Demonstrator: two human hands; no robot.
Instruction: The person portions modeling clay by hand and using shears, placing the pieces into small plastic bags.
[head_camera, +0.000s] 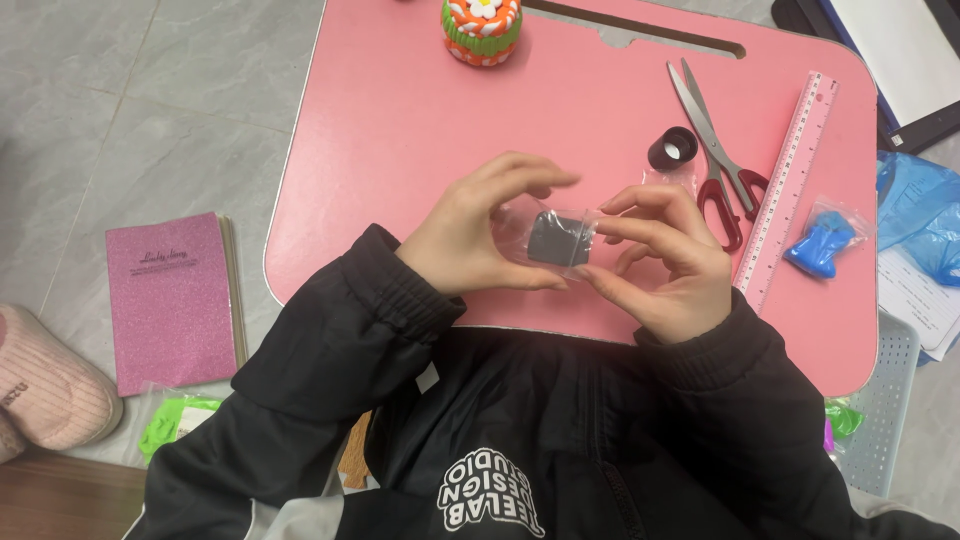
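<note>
Both my hands hold a small clear plastic bag with a dark grey block of clay (558, 238) inside it, just above the near edge of a pink lap table (400, 130). My left hand (475, 235) grips the bag's left side with thumb below and fingers curled over the top. My right hand (665, 262) pinches the bag's right edge between thumb and fingertips. Black jacket sleeves cover both my arms.
On the table: an orange, green and white clay pot with a flower (481, 30) at the far edge, a small black cylinder (673, 149), red-handled scissors (715, 150), a pink ruler (790, 190), a bagged blue clay piece (822, 243). A pink glitter notebook (170, 300) and pink slipper (45, 385) lie on the floor left.
</note>
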